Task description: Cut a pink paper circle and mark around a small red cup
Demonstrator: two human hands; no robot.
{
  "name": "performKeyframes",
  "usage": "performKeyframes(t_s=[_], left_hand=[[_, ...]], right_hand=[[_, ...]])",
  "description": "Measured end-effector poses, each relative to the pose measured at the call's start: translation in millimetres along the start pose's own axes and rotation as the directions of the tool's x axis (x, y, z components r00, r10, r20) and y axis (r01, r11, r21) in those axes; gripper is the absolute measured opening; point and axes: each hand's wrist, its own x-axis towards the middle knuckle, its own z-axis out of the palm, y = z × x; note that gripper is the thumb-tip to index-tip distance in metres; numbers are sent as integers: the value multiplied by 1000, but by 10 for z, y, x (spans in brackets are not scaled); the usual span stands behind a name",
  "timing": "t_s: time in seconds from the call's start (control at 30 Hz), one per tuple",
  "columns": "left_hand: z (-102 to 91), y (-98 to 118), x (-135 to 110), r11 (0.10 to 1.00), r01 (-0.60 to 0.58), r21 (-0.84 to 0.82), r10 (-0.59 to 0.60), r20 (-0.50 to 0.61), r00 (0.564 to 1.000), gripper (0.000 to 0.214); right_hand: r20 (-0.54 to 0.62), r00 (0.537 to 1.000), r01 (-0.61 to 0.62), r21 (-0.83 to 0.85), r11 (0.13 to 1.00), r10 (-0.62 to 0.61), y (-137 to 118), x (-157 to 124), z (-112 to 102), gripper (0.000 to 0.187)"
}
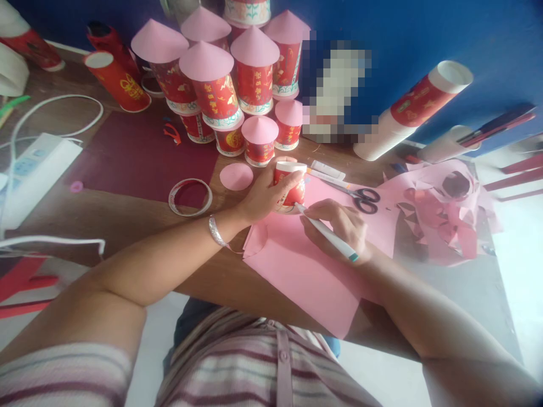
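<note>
The left hand (pixel 263 196) has its fingers closed around a red cup (pixel 291 190), which stands on a pink sheet (pixel 305 277) near the middle of the table (pixel 139 223). The right hand (pixel 341 226) grips a white pen (pixel 330 237), its tip touching the cup's base. Scissors (pixel 365 199) lie just beside the cup, towards the right edge. A pink disc (pixel 236 176) and a ring (pixel 190 196) lie to the cup's left. Cups with pink cones (pixel 212 85) crowd the far edge. Pink scraps (pixel 445 217) lie near the right edge.
</note>
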Motion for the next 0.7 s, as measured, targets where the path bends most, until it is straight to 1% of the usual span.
performKeyframes(t_s=[0.13, 0.3, 0.43, 0.53, 0.7], left_hand=[[-11, -30, 16, 999, -25, 20, 24, 24, 999, 45], [-15, -56, 28, 999, -35, 26, 34, 28, 999, 40], [-8, -42, 18, 1000, -4, 8, 4, 6, 1000, 44], [-3, -21, 6, 1000, 19, 18, -19, -12, 1000, 42], [3, 7, -12, 999, 24, 38, -24, -23, 999, 40]], right_hand=[[-13, 1000, 3, -9, 1000, -3, 3, 1, 15, 15], [-37, 999, 14, -16, 1000, -15, 7, 26, 18, 19], [-38, 999, 8, -19, 1000, -9, 14, 28, 12, 21], [-32, 999, 3, -36, 999, -4, 16, 19, 6, 20], [-18, 1000, 1, -55, 998, -2, 14, 11, -1, 16]])
